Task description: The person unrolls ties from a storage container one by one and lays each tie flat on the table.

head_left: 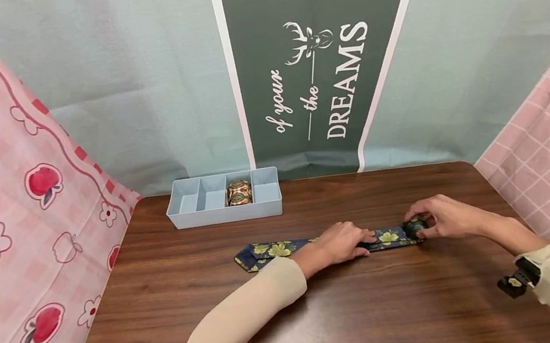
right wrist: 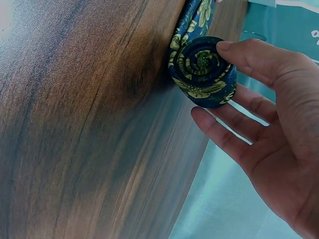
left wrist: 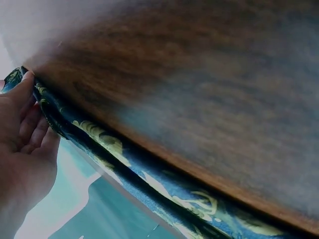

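Note:
A navy necktie (head_left: pixel 279 249) with yellow-green flowers lies lengthwise across the table, its pointed end at the left. Its right end is wound into a roll (right wrist: pixel 202 69), whose spiral faces the right wrist camera. My right hand (head_left: pixel 440 217) holds this roll, the thumb on the spiral side and the fingertips along its outer edge. Farther left, my left hand (head_left: pixel 340 242) is over the flat stretch of tie, thumb at the near edge and fingers across it. In the left wrist view the necktie (left wrist: pixel 99 139) runs past the curled fingers; part of their contact is hidden.
A pale blue organizer box (head_left: pixel 225 215) with several compartments stands at the back of the brown wooden table (head_left: pixel 327 316). One compartment holds a rolled patterned tie (head_left: pixel 239 193). Curtains surround the table at the back and sides. A black strap device (head_left: pixel 519 278) is on my right wrist.

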Available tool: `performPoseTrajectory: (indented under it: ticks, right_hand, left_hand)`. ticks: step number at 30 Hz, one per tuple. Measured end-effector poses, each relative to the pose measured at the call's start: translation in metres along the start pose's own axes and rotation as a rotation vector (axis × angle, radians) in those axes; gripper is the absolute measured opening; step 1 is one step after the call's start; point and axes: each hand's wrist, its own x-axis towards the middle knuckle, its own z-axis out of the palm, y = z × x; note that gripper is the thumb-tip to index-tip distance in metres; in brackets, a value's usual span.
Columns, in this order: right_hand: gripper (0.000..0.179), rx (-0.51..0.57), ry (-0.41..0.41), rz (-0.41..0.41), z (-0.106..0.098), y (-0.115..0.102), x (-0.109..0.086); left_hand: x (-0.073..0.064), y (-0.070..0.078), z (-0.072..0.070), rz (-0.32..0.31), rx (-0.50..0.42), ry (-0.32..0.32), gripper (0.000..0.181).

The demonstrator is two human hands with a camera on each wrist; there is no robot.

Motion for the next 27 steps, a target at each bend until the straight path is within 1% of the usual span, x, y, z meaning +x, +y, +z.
performPoseTrajectory:
  ticks: [3,7,12,19,22,27]
  right_hand:
    - [0.031,-0.005,0.011,-0.027,0.002,0.002,-0.002]
    - [0.029,0.007,0.028,-0.055,0.004,0.003,-0.003]
    - [0.027,0.036,0.046,-0.057,0.006,0.003,-0.004]
    - [0.024,0.035,0.078,-0.059,0.007,0.003,-0.004]
    - [0.025,0.039,0.073,-0.056,0.006,0.002,-0.003]
    - [0.028,0.070,0.046,-0.026,0.006,0.002,-0.004]
  left_hand:
    - [0.000,0.000,0.001,0.007,0.005,-0.004,0.040]
    - [-0.001,-0.001,0.001,0.006,-0.010,-0.014,0.040]
    - [-0.004,-0.004,0.001,-0.007,-0.033,-0.021,0.040]
    - [-0.012,-0.009,-0.001,-0.005,-0.050,-0.019,0.040]
    - [-0.016,-0.011,-0.001,-0.010,-0.061,-0.016,0.040]
    - [-0.020,-0.014,-0.003,-0.007,-0.090,-0.011,0.040]
